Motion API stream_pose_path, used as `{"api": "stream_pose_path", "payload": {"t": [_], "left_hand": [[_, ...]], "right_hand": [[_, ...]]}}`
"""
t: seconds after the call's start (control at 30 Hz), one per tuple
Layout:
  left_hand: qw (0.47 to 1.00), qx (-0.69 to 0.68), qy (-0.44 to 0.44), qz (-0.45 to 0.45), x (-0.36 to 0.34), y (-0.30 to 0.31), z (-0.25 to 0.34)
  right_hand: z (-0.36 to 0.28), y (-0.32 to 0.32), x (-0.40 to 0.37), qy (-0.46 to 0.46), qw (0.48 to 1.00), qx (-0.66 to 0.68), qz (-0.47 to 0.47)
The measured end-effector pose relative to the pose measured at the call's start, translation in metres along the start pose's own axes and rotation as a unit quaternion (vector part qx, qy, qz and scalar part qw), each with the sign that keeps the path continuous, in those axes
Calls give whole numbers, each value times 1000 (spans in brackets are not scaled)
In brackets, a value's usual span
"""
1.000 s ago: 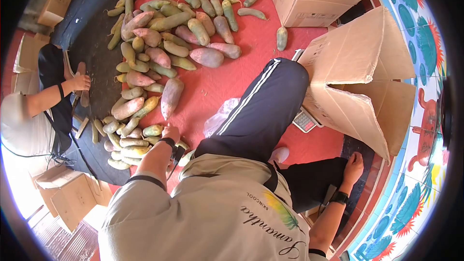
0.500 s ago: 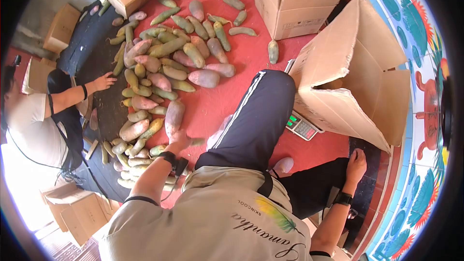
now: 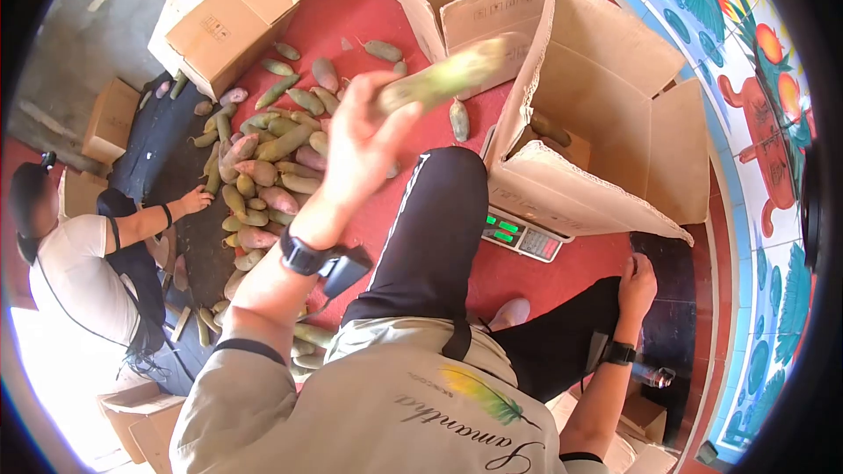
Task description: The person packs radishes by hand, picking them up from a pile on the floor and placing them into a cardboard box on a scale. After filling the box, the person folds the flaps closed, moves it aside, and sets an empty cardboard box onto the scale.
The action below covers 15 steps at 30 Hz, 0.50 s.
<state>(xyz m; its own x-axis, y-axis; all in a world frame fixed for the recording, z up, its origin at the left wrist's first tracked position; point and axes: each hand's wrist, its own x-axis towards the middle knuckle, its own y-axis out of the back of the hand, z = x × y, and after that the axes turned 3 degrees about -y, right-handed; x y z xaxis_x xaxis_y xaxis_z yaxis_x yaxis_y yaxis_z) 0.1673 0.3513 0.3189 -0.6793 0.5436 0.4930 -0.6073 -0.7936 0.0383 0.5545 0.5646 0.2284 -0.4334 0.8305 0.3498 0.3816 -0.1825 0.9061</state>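
Note:
A long, pale green radish [image 3: 452, 75], blurred by motion, is gripped in my left hand [image 3: 364, 127]. That hand is raised above the red floor, and the radish's far end points toward the open cartons. Below and to the left lies a big pile of green and pinkish radishes [image 3: 285, 145], partly hidden by my forearm. My right hand [image 3: 638, 283] rests at my right knee with its fingers curled in, holding nothing that I can see. An open carton [image 3: 580, 189] stands on a digital scale [image 3: 524, 237]; inside it a radish [image 3: 551, 129] shows.
Another open carton [image 3: 492, 13] stands behind the first. A lone radish [image 3: 459, 120] lies on the red floor [image 3: 338, 9] beside the cartons. At the left, a co-worker [image 3: 88, 285] reaches one hand to the pile. A closed carton [image 3: 233, 31] sits at the back left.
My left hand has risen from the pile's near edge and moved right and forward, with a radish now in it. My right hand stays at the knee. The view has shifted slightly.

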Motion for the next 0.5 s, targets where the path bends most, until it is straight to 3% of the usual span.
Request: {"api": "stream_pose_path", "payload": {"t": [0.07,0.2,0.27,0.5], "left_hand": [[999,-30,-15,-9,14,-28,18],[957,161,-239,-26,33,-80,36],[970,125,-193,-79,35,-105,34],[964,105,-231,-80,6,-106,23]], "right_hand": [[7,-3,-1,8,1000,7,6],[11,-4,-2,4,1000,21,8],[13,-5,-2,17,1000,23,7],[15,-2,-5,-20,999,29,-4]]}}
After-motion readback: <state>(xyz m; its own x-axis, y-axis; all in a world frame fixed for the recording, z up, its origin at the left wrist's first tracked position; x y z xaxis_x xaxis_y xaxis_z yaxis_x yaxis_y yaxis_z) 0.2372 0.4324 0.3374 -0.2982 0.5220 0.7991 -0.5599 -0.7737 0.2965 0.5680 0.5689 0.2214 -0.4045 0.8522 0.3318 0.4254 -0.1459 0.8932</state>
